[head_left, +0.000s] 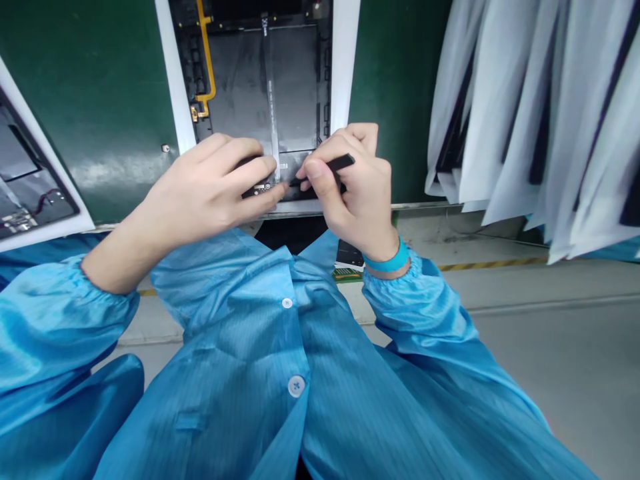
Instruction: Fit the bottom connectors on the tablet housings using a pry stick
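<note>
Pinching a black spudger point(341, 162) in the right hand point(356, 187), tip nearing a ribbon cable point(273, 113) on an open tablet point(237, 87); curling the left hand point(210, 183) narrowly over a black connector point(257, 190) at the cable's lower end; risking a torn cable if the tip slips.

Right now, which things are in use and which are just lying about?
In use: left hand, right hand, slim black plastic spudger, open white-framed tablet.
Lying about: second white-framed tablet, hanging white sheets, small black-and-green circuit board.
</note>
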`<state>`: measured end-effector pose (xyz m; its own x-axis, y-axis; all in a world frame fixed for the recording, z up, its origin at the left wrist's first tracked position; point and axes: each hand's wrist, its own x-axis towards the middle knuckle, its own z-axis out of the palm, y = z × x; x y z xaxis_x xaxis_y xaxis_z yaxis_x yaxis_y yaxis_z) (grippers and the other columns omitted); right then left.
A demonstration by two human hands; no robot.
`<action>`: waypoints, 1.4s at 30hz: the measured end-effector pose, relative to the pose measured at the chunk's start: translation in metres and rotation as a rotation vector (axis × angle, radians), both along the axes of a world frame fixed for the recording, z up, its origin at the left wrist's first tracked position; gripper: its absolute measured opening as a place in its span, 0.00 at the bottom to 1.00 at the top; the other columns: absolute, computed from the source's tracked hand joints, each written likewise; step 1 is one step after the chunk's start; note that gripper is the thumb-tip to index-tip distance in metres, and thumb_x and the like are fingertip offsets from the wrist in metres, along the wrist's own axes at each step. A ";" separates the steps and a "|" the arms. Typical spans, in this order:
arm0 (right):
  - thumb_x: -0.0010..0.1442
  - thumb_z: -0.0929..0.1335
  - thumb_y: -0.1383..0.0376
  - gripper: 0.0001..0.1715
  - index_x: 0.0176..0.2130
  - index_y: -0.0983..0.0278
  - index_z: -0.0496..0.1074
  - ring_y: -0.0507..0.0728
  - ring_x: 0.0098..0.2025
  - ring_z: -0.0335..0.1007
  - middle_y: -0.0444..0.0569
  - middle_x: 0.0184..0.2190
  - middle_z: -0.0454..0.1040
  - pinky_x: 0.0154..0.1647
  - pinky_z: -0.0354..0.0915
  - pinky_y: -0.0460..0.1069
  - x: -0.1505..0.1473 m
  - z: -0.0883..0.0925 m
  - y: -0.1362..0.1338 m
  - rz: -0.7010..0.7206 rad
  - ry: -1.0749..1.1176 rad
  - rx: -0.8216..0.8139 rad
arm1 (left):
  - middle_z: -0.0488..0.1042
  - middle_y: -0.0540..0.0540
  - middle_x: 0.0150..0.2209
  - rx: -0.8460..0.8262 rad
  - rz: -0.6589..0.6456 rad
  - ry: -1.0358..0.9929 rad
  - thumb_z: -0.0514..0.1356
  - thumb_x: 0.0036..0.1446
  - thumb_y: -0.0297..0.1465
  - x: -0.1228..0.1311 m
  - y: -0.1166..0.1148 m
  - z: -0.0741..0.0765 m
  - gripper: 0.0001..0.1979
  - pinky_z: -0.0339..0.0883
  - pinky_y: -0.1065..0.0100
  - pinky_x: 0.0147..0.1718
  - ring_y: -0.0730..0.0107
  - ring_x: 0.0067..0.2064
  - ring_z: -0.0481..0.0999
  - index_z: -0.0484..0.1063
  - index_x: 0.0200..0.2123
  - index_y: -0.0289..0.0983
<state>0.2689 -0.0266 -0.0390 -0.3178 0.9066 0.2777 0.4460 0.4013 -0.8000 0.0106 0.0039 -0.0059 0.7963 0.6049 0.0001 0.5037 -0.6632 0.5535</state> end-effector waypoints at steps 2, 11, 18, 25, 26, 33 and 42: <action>0.82 0.59 0.46 0.25 0.41 0.54 0.74 0.65 0.46 0.77 0.48 0.33 0.77 0.64 0.70 0.70 0.000 -0.001 0.000 0.002 -0.019 0.025 | 0.80 0.38 0.55 0.048 -0.023 0.027 0.49 0.82 0.39 -0.001 -0.001 -0.002 0.20 0.74 0.35 0.61 0.40 0.67 0.76 0.80 0.59 0.40; 0.83 0.57 0.47 0.27 0.40 0.57 0.72 0.62 0.43 0.75 0.49 0.33 0.77 0.59 0.71 0.67 -0.001 0.000 0.004 0.053 -0.082 0.112 | 0.80 0.40 0.62 0.148 0.001 0.027 0.56 0.81 0.39 -0.003 -0.003 -0.007 0.15 0.72 0.40 0.61 0.44 0.67 0.75 0.81 0.55 0.41; 0.84 0.55 0.47 0.29 0.40 0.56 0.71 0.61 0.43 0.76 0.48 0.35 0.77 0.59 0.73 0.67 -0.002 -0.002 0.006 0.083 -0.106 0.127 | 0.78 0.40 0.62 0.141 -0.033 0.063 0.54 0.82 0.40 -0.003 0.003 -0.002 0.17 0.71 0.41 0.62 0.45 0.67 0.74 0.82 0.52 0.40; 0.84 0.56 0.49 0.26 0.42 0.56 0.72 0.63 0.46 0.77 0.49 0.34 0.77 0.60 0.73 0.66 -0.001 0.001 0.004 0.052 -0.063 0.062 | 0.79 0.38 0.59 0.142 -0.116 0.108 0.50 0.84 0.45 0.000 0.014 0.009 0.25 0.75 0.40 0.58 0.45 0.64 0.77 0.81 0.48 0.36; 0.84 0.56 0.49 0.26 0.42 0.56 0.73 0.63 0.46 0.77 0.49 0.34 0.77 0.60 0.73 0.65 -0.001 0.002 0.004 0.048 -0.059 0.058 | 0.79 0.38 0.59 0.175 -0.127 0.103 0.50 0.84 0.46 -0.001 0.015 0.008 0.25 0.76 0.41 0.56 0.44 0.64 0.78 0.81 0.47 0.36; 0.84 0.57 0.49 0.26 0.41 0.55 0.73 0.62 0.45 0.77 0.48 0.34 0.77 0.60 0.73 0.65 -0.003 0.002 0.005 0.046 -0.059 0.076 | 0.79 0.40 0.61 0.247 -0.127 0.105 0.50 0.84 0.46 -0.003 0.013 0.003 0.26 0.75 0.45 0.55 0.46 0.64 0.77 0.83 0.47 0.39; 0.84 0.58 0.53 0.22 0.40 0.56 0.70 0.60 0.44 0.75 0.47 0.32 0.77 0.56 0.73 0.62 -0.002 0.004 0.006 0.063 -0.052 0.119 | 0.78 0.41 0.62 0.291 -0.149 0.164 0.48 0.84 0.47 -0.005 0.013 0.004 0.27 0.74 0.47 0.56 0.49 0.65 0.75 0.83 0.50 0.39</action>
<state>0.2669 -0.0211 -0.0347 -0.3897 0.8461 0.3638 0.4562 0.5204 -0.7218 0.0057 0.0171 -0.0022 0.8792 0.4760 0.0199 0.4566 -0.8537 0.2503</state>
